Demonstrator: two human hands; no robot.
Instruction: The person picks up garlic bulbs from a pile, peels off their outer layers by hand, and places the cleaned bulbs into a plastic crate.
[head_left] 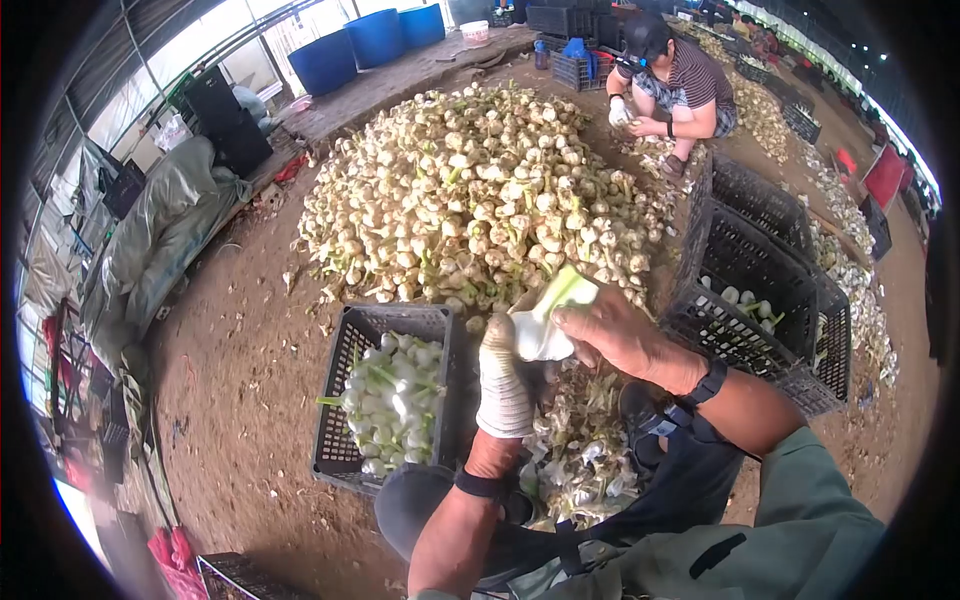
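A peeled garlic bulb (541,337) with a pale green stalk is between my two hands, in front of the heap. My left hand (500,385), in a whitish glove, is closed around its left side. My bare right hand (625,338) grips it at the stalk side, thumb pressed against it. Beyond them rises a large heap of unpeeled garlic (470,190). Left of my hands stands a black crate (333,440) holding cleaned white bulbs (398,390), some with green stalks. Below my hands, loose peelings (585,450) lie between my legs.
Black crates (740,345) stand to my right, one with a few white bulbs. A co-worker (680,85) crouches beyond the heap, handling garlic. Blue tubs (375,40) stand at the back left. A grey-green tarp (165,235) lies along the left side.
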